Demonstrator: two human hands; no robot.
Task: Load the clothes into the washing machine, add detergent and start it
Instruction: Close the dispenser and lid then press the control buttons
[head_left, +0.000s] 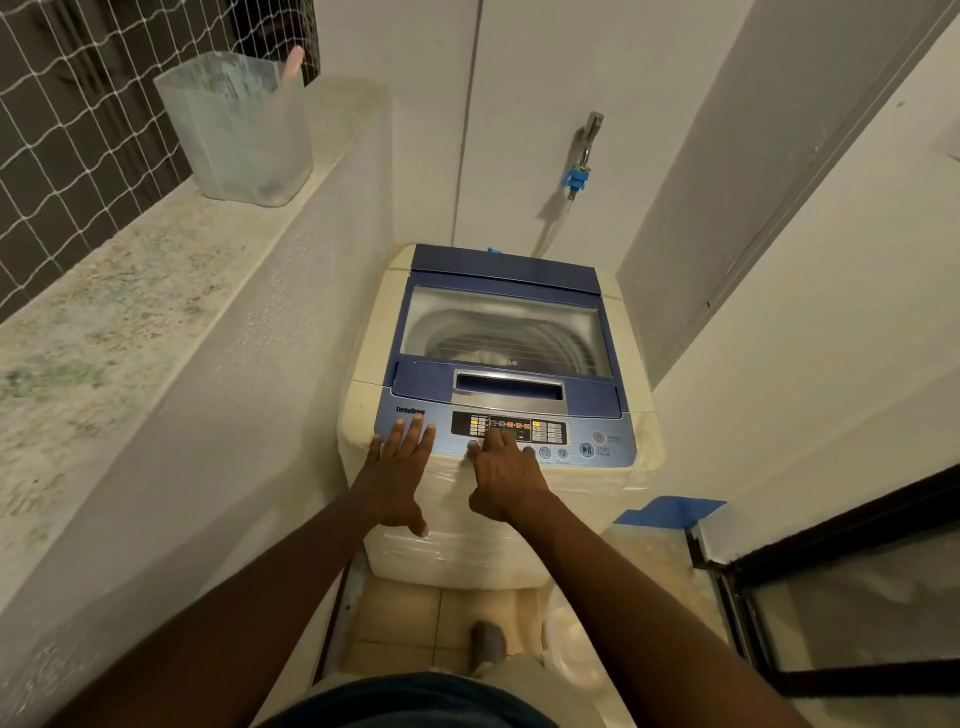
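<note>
A cream top-load washing machine (374, 343) stands ahead with its blue lid (501, 275) closed. Through the lid window (504, 325) I see the drum with pale cloth at the bottom. The blue control panel (613, 441) has lit orange indicators. My left hand (397, 470) lies flat, fingers spread, on the panel's left end and front edge. My right hand (506, 475) is curled, with a finger pressing a round button at the panel's middle left. The start/pause button (587, 449) sits to the right, untouched.
A speckled stone ledge (119, 322) runs along the left with a frosted plastic container (241, 127) on it and netting behind. A wall tap with blue hose fitting (576, 176) is behind the machine. A dark-framed glass door (841, 587) is at right. The floor is tiled below.
</note>
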